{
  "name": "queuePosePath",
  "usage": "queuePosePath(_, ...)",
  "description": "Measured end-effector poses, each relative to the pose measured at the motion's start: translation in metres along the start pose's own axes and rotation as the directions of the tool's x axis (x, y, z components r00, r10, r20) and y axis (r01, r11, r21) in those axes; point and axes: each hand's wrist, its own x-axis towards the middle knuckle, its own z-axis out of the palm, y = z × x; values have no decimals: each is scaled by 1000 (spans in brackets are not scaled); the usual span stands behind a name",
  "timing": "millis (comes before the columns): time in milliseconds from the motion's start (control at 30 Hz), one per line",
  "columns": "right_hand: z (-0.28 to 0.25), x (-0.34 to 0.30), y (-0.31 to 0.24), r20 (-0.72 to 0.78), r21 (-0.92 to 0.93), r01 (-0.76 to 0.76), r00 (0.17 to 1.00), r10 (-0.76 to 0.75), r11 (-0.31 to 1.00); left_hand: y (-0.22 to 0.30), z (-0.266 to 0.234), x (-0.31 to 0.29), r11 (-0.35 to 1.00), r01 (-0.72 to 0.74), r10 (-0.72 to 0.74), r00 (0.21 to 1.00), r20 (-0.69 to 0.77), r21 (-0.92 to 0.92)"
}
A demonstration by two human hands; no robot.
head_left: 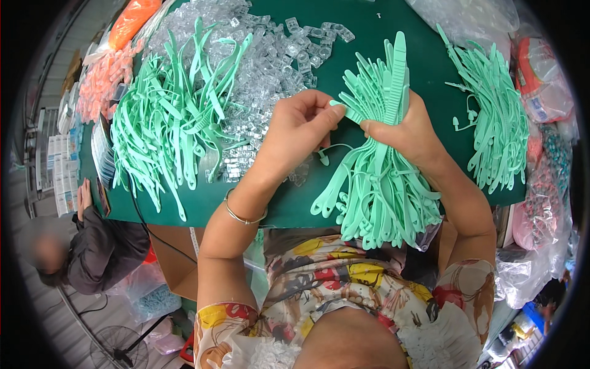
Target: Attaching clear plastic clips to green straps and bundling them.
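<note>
A thick bundle of mint-green ridged plastic straps [384, 190] is gripped around its upper part by my right hand [402, 126]. The ridged ends fan upward, while the wider ends hang toward the table's near edge. My left hand [307, 126] pinches the tip of one strap at the bundle's left side, thumb against fingers. Below that hand a small arrow-shaped green piece [324, 158] dangles on a thin cord. On the left lies a loose heap of the same green straps [166, 123]. Another pile of green straps [495, 117] rests at the right.
Clear plastic buckle pieces [270, 55] spread behind and beside the left heap on the green table [289, 206]. Orange pieces [110, 80] lie at the far left. Plastic bags [534, 227] crowd the right edge. Another person's dark sleeve [107, 246] is at the left; a cardboard box [175, 261] stands below.
</note>
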Motion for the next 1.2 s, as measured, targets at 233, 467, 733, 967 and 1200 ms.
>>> queuePosePath(233,2,0,0,-32,-38,19,999,-20,999,-4,-3,4,989,-95,97,995,-17,112)
queuePosePath(467,3,0,10,-63,-32,97,993,-99,995,-6,4,7,526,-425,555,828,82,737)
queuePosePath(733,2,-1,11,-7,-35,89,996,-89,995,-5,13,7,839,-275,291,956,40,469)
queuePosePath(967,-2,1,9,21,-14,-7,1000,7,1000,-8,12,11,911,-268,276,961,21,312)
queuePosePath(1200,-6,-1,9,-37,1,23,999,-23,1000,-5,7,11,948,-211,217,976,3,239)
